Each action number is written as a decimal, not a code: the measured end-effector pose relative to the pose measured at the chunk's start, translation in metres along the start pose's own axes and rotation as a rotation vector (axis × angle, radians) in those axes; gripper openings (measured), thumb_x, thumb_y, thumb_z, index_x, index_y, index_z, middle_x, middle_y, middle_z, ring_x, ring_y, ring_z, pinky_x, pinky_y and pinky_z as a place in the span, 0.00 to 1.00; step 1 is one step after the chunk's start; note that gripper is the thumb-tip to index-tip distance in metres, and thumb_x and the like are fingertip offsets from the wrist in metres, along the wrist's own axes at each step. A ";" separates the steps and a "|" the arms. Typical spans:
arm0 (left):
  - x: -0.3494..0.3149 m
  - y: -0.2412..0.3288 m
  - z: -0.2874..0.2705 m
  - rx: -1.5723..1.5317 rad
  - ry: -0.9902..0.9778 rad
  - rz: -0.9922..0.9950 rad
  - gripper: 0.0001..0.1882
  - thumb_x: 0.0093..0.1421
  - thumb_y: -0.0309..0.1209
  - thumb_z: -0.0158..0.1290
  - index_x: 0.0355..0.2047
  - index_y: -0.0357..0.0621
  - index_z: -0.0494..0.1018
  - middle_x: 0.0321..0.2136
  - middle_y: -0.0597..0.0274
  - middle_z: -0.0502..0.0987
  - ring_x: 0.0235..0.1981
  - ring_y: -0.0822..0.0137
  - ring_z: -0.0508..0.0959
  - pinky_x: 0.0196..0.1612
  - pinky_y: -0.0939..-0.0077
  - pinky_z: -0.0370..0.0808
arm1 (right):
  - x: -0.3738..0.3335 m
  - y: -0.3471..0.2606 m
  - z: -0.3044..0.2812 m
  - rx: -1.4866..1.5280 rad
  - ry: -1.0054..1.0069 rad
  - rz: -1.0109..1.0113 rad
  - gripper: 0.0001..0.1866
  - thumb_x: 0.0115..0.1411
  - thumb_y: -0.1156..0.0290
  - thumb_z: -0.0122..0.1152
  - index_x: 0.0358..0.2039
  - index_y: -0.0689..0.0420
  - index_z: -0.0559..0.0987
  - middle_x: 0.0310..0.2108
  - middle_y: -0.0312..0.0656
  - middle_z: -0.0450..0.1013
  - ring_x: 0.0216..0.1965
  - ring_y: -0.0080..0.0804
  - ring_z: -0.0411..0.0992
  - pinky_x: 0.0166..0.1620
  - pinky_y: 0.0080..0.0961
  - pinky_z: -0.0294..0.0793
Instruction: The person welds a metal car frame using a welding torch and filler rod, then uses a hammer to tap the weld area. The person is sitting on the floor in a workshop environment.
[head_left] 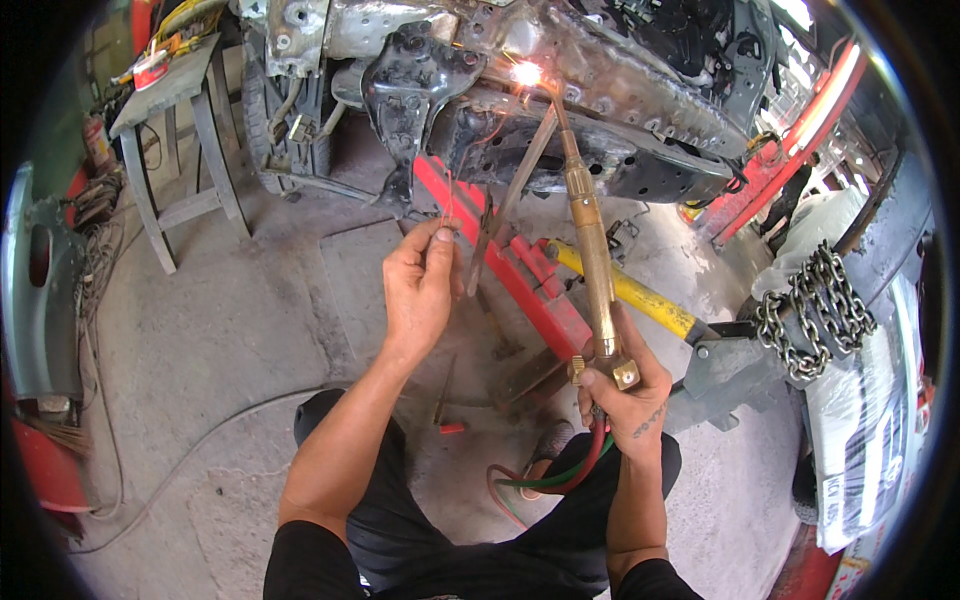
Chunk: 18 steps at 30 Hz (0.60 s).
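My left hand (418, 290) pinches a thin copper-coloured welding rod (449, 190), which stands up from my fingertips. In my right hand (635, 400) is a brass gas torch (592, 240), fingers wrapped round its valve end. From there a red hose (588, 470) and a green hose (570, 474) hang between my legs. A bright flame (526, 73) with sparks burns at the torch tip, against the stripped metal of a vehicle frame (620, 90). The glare hides the heated spot. Between my hands a flat metal bar (525, 175) slants up toward the frame.
Below the frame lie a red steel beam (535, 300) and a yellow bar (640, 295). A chain (820, 310) hangs at the right beside plastic-wrapped sheets (865, 420). A grey wooden stand (185, 130) is at far left; a cable (215, 425) crosses the floor.
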<state>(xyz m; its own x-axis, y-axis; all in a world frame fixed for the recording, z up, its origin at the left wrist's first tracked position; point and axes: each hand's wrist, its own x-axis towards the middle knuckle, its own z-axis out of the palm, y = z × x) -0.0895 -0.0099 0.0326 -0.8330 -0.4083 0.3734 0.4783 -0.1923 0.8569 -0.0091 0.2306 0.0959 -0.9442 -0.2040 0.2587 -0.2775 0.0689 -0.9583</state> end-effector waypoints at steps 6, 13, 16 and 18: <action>-0.001 0.001 0.000 -0.002 -0.006 0.007 0.15 0.73 0.34 0.47 0.47 0.35 0.77 0.22 0.68 0.72 0.16 0.79 0.70 0.19 0.81 0.67 | -0.001 0.000 0.000 -0.004 -0.003 -0.012 0.38 0.58 0.86 0.63 0.69 0.62 0.62 0.34 0.41 0.78 0.21 0.20 0.72 0.22 0.17 0.71; 0.000 -0.002 -0.001 -0.019 -0.010 0.012 0.15 0.73 0.34 0.48 0.47 0.35 0.77 0.22 0.68 0.72 0.16 0.79 0.70 0.19 0.82 0.67 | -0.001 0.000 0.000 -0.012 -0.009 -0.009 0.38 0.58 0.86 0.63 0.69 0.62 0.62 0.34 0.40 0.77 0.21 0.20 0.72 0.22 0.17 0.72; 0.000 -0.002 -0.001 -0.022 -0.014 0.012 0.15 0.73 0.34 0.48 0.47 0.35 0.77 0.22 0.68 0.72 0.16 0.79 0.70 0.18 0.82 0.67 | 0.000 -0.001 0.000 -0.011 -0.014 -0.009 0.38 0.58 0.86 0.63 0.69 0.62 0.62 0.33 0.40 0.77 0.21 0.20 0.72 0.22 0.17 0.72; 0.000 -0.001 -0.001 -0.014 -0.014 0.006 0.14 0.73 0.34 0.48 0.47 0.35 0.77 0.22 0.68 0.72 0.16 0.79 0.70 0.18 0.82 0.67 | -0.001 -0.001 0.000 -0.008 -0.014 -0.005 0.38 0.58 0.86 0.63 0.69 0.62 0.62 0.34 0.40 0.77 0.21 0.20 0.72 0.22 0.17 0.72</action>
<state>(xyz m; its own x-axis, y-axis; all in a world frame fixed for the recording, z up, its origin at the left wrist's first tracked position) -0.0900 -0.0103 0.0314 -0.8339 -0.3969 0.3836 0.4871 -0.2021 0.8496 -0.0084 0.2310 0.0968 -0.9403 -0.2176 0.2616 -0.2835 0.0761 -0.9559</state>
